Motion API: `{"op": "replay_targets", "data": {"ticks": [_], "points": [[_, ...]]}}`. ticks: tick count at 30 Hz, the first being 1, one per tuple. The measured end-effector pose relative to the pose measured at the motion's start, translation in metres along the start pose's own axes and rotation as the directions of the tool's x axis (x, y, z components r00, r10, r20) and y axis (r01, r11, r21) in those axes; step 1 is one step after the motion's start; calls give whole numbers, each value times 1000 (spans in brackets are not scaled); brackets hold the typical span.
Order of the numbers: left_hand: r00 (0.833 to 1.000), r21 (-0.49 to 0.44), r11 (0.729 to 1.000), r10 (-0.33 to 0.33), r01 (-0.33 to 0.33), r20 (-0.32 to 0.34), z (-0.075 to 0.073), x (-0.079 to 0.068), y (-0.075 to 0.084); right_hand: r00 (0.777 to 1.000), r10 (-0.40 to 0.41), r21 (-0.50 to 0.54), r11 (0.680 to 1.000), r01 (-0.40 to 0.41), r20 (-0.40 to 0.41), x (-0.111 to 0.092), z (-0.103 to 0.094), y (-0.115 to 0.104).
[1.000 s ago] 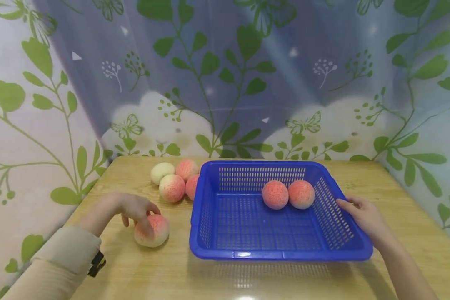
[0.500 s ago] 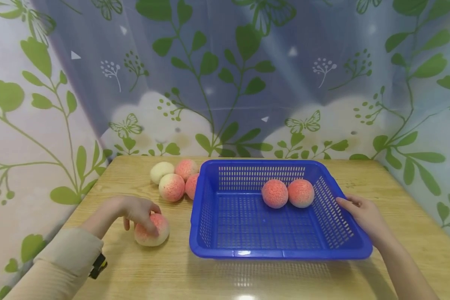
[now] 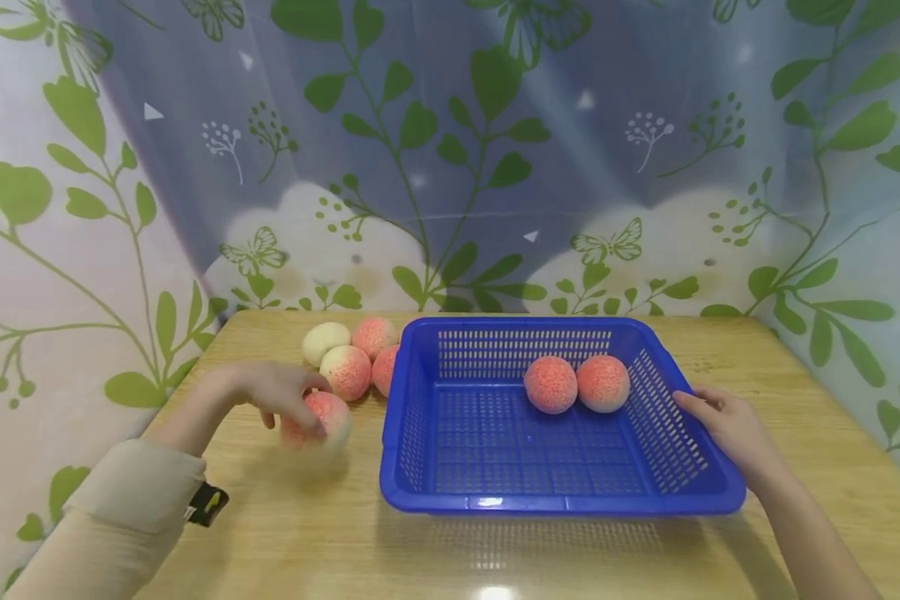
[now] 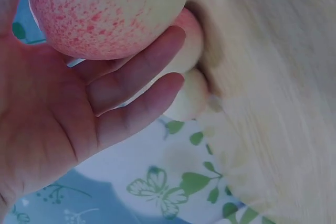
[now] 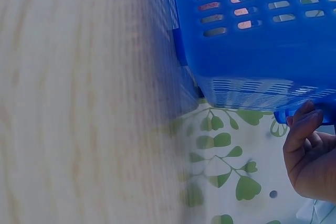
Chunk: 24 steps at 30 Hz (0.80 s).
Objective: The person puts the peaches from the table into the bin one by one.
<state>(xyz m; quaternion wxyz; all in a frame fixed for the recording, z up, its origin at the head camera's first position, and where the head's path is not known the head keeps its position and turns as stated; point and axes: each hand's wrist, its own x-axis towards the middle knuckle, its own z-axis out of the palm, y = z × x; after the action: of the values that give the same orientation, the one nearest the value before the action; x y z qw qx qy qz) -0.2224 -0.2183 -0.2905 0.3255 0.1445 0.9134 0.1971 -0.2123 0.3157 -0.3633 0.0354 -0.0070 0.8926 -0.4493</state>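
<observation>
1. The left hand (image 3: 281, 398) holds a peach (image 3: 317, 419), pinching it between the thumb and the fingers; in the left wrist view the palm is visible, and the peach lies at the finger side of it.
2. This held peach is to the left of the blue basket (image 3: 540, 505), apart from it, and it appears just above the counter (image 3: 270, 542). Its lower edge is blurred in the head view.
3. The right hand (image 3: 737, 437) pinches the right rim of the basket, with the thumb upon the rim; the other fingers are partly hidden there.
4. Inside the basket, towards its far right corner, are a redder peach (image 3: 551, 385) and, touching it on the right, a lighter peach (image 3: 603, 383).
5. Behind the left hand, a small group lies on the counter: a pale fruit (image 3: 326, 342), a half-yellow peach (image 3: 346, 372), a pink peach (image 3: 375, 337) and a partly hidden peach (image 3: 385, 371), which the basket rim covers on one side.
6. A beige sleeve (image 3: 120, 508) covers the left forearm.
7. At the back hangs a curtain (image 3: 450, 125) with green leaves and butterflies.
</observation>
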Motion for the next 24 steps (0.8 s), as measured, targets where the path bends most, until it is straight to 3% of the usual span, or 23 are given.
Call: {"op": "replay_targets", "data": {"ticks": [4,11,24], "points": [[998,6,998,61,-61,-24,-8,1,6,1000,-5,45,999,5,-4,2,0,0],[983,69,986,159,-153,-93,-17,6,15,1000,12,28,1000,-12,3,2,1,2],[942,104,978,201,-179,-270,-26,12,30,1000,7,101,995,-8,8,-2,1,0]]}}
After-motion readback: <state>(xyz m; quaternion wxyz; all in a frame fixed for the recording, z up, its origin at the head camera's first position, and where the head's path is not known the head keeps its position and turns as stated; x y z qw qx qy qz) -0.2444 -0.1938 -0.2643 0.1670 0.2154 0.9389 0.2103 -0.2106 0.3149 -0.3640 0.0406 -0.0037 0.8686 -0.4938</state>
